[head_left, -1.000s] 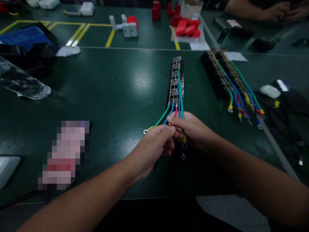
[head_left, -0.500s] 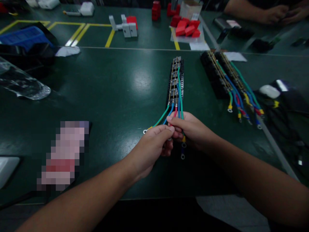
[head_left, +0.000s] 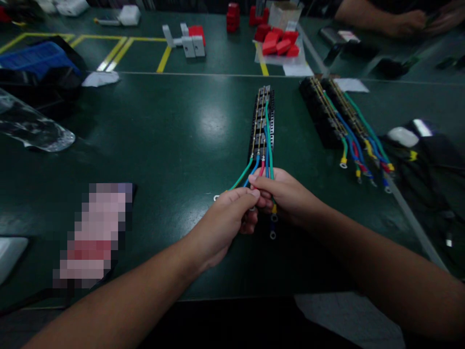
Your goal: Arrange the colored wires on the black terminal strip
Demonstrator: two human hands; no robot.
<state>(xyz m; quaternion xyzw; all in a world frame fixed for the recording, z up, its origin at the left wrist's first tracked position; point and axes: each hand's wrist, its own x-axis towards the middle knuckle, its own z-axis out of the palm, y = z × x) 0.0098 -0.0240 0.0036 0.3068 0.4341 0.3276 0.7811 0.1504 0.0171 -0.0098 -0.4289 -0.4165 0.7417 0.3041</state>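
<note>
A long black terminal strip [head_left: 257, 121] with brass bars lies in front of me, coloured wires running from its near end. My left hand [head_left: 230, 213] is closed in a pinch on the red wire [head_left: 262, 167], near its end; a ring lug shows by the fingers. Close beside it, my right hand [head_left: 285, 189] pinches the same wire nearer the strip. A green wire [head_left: 241, 174] spreads out to the left, and a blue wire [head_left: 255, 166] passes behind the fingers. Another green wire [head_left: 269, 145] runs under my right hand, its yellow-sleeved lug [head_left: 274, 213] hanging out below.
Two more wired strips [head_left: 323, 114] lie to the right, near black cables [head_left: 428, 194]. On the left are a blurred-out phone-like object [head_left: 96, 228], a clear plastic bag [head_left: 39, 123] and a blue tray [head_left: 34, 55]. Red parts [head_left: 278, 42] sit at the back. A person's hands [head_left: 417, 22] are at top right.
The whole view has shifted very slightly to the left. Both hands keep the same hold on the red wire.
</note>
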